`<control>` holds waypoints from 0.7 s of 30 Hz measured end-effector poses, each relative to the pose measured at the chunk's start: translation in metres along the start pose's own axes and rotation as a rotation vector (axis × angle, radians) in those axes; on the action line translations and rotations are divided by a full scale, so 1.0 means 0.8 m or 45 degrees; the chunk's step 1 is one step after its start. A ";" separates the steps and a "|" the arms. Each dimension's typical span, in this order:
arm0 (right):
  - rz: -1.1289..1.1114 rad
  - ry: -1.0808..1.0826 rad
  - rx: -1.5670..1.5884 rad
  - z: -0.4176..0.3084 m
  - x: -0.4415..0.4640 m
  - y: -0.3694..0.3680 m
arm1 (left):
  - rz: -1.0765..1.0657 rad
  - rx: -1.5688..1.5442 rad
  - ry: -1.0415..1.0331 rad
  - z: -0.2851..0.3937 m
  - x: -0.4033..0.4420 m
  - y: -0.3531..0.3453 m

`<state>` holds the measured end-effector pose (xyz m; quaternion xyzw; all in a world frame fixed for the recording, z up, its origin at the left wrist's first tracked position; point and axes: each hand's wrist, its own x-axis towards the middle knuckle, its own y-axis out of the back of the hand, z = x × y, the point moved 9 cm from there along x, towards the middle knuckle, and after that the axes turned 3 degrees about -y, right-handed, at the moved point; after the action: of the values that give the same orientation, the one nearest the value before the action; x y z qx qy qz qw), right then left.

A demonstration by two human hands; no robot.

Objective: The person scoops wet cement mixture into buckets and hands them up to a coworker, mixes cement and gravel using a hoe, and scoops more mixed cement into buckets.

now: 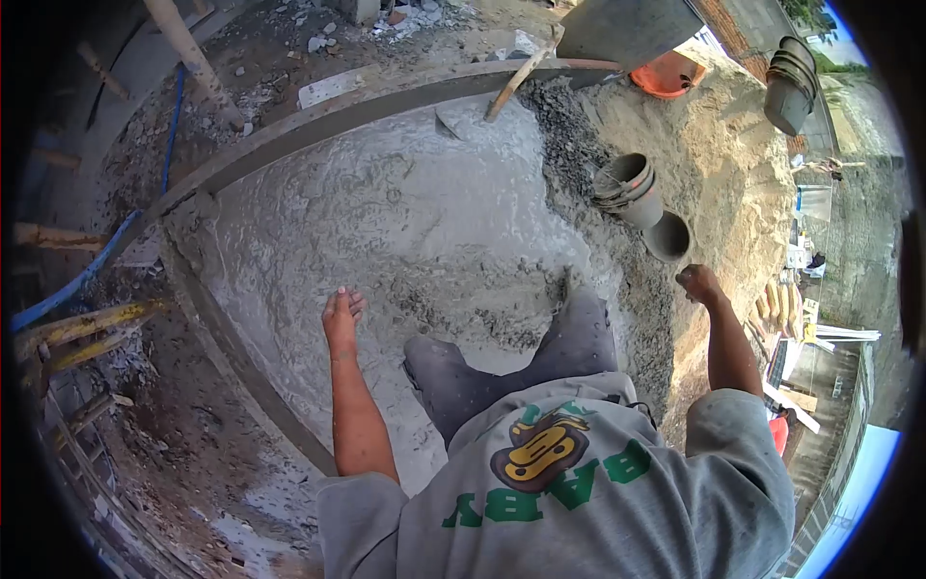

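My left hand [342, 314] hangs over wet grey cement mix [386, 203], fingers loosely bent and apart, with nothing in them. On the other side, my right hand [701, 285] is curled closed above the edge of the sand pile [738, 159]; I see nothing in it. Nearest to it, a single bucket [667, 237] lies tipped with its mouth showing, apart from the hand. Just beyond stands a stack of grey buckets [632, 193]. My legs are in the mix, beside a rough ridge of thicker material [473, 299].
A low concrete rim [318, 125] bounds the mix, with a wooden handle [524, 72] leaning across it. Beyond are an orange tub [666, 77] and more stacked buckets [791, 87]. Wooden posts, a blue hose [77, 275] and yellow metal bars [92, 333] are at left.
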<state>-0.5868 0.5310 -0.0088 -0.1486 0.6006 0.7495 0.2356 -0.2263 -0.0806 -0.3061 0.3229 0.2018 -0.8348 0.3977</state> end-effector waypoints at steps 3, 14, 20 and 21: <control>-0.051 0.001 0.418 -0.045 0.003 -0.022 | 0.129 0.047 0.055 -0.036 0.014 0.050; -0.109 0.441 0.444 -0.136 -0.053 -0.096 | 0.150 0.337 0.512 -0.123 -0.130 0.026; 0.014 0.058 0.834 0.033 -0.114 -0.105 | -0.018 0.737 0.298 -0.010 -0.097 -0.015; 0.062 -0.076 0.848 0.084 -0.126 -0.124 | -0.017 0.759 0.233 0.016 -0.075 -0.029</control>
<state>-0.4446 0.5949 -0.0245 -0.0271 0.8086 0.5216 0.2707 -0.2211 -0.0424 -0.2528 0.4978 -0.0149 -0.8272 0.2602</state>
